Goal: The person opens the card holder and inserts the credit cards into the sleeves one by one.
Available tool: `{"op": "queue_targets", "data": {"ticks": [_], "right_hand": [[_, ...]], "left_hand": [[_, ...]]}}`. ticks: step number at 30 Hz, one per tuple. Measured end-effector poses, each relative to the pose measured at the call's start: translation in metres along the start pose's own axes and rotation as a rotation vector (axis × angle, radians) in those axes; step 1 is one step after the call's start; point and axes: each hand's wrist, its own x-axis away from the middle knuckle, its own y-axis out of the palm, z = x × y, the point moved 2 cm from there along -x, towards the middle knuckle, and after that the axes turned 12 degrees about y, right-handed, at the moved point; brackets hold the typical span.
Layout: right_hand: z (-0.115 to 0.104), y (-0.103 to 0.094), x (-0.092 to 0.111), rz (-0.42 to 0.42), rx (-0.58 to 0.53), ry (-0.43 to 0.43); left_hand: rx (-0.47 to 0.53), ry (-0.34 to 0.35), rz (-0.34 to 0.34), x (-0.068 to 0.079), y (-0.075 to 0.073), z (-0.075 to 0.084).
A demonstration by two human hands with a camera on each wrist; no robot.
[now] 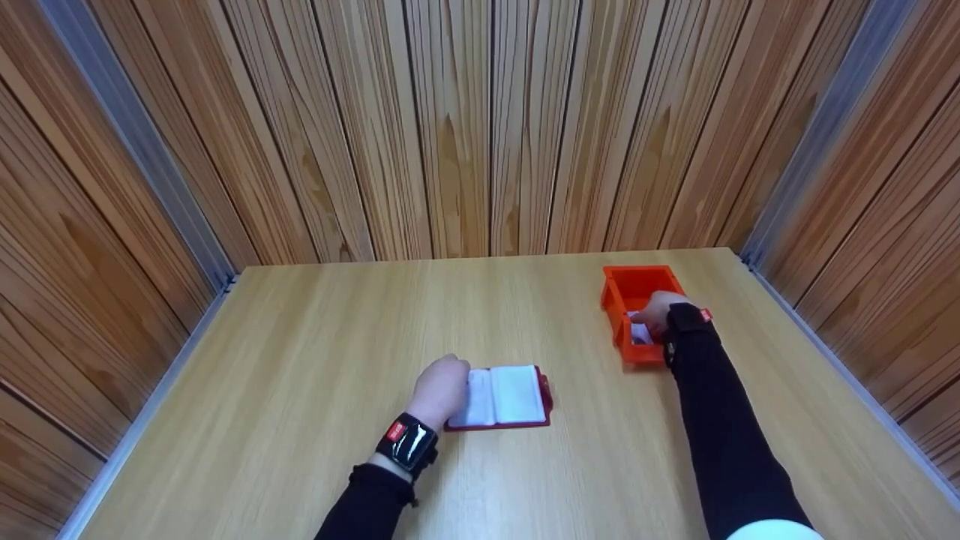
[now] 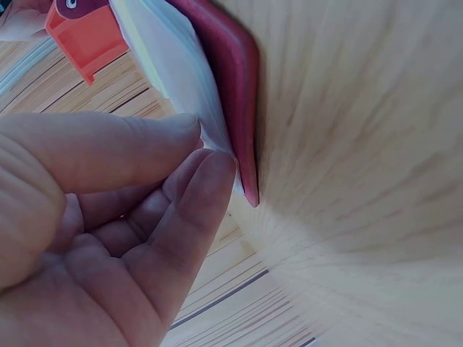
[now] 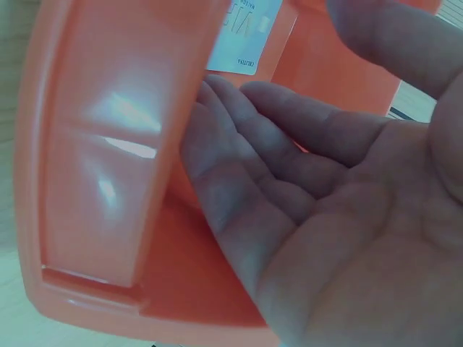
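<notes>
A small red card holder (image 1: 519, 395) lies spread on the table, its whitish sleeves facing up. My left hand (image 1: 441, 388) is at its left side. In the left wrist view, the thumb and forefinger (image 2: 210, 170) pinch at the edge of the sleeves (image 2: 177, 69), above the red cover (image 2: 242, 94). At the right, my right hand (image 1: 655, 312) reaches down into an orange bin (image 1: 615, 315). A whitish printed card (image 3: 242, 36) lies in the bin, just beyond the fingertips. The right fingers are loosely bent and the thumb stands apart, with nothing visible between them.
The wooden table (image 1: 337, 315) is bounded by a plank back wall (image 1: 450, 135) and plank walls at both sides. Metal rails (image 1: 142, 442) run along the side edges. A white rounded thing (image 1: 775, 529) shows at the bottom right.
</notes>
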Motion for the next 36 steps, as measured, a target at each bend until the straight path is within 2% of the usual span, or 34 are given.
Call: {"op": "queue_targets", "data": {"ticks": [7, 21, 30, 36], "right_hand": [[0.0001, 0.0008, -0.0023, -0.016, -0.017, 0.018], [0.0014, 0.0031, 0.0029, -0.045, -0.067, -0.015], [-0.0002, 0.0011, 0.0004, -0.044, -0.044, -0.030], [0.0028, 0.0017, -0.0044, -0.022, -0.102, -0.039]], "left_hand": [[-0.005, 0.010, 0.015, 0.0012, -0.0002, -0.0006], [-0.058, 0.067, 0.053, 0.0018, -0.0011, -0.0002], [-0.005, 0.010, 0.008, 0.0003, -0.0025, 0.0003], [-0.014, 0.020, 0.018, 0.0010, -0.0017, 0.0003]]}}
